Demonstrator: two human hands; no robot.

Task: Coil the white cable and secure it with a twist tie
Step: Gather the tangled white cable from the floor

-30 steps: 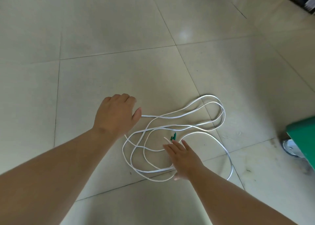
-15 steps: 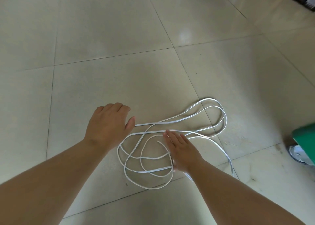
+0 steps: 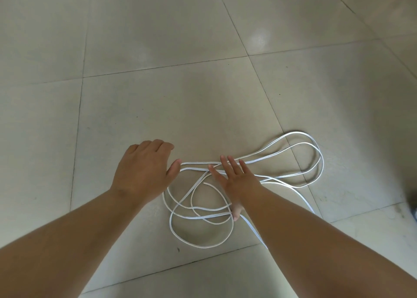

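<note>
Nearest us, the white cable (image 3: 200,216) sprawls in loose loops on the tiled floor (image 3: 158,105), uncoiled. Our right hand (image 3: 234,180) lies spread flat over its strands, and our left hand (image 3: 144,173), fingers curled, thumbs one strand. Farther out, long loops trail right; coiling and tying remain, and we see no twist tie.

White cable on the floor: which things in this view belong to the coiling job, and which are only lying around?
Belongs to the job:
- white cable, in loose loops
- left hand, at the cable's far strand
- right hand, flat on the loops

Only lying around:
- tiled floor
- dark object at the right edge, too cut off to name

No twist tie is visible.
</note>
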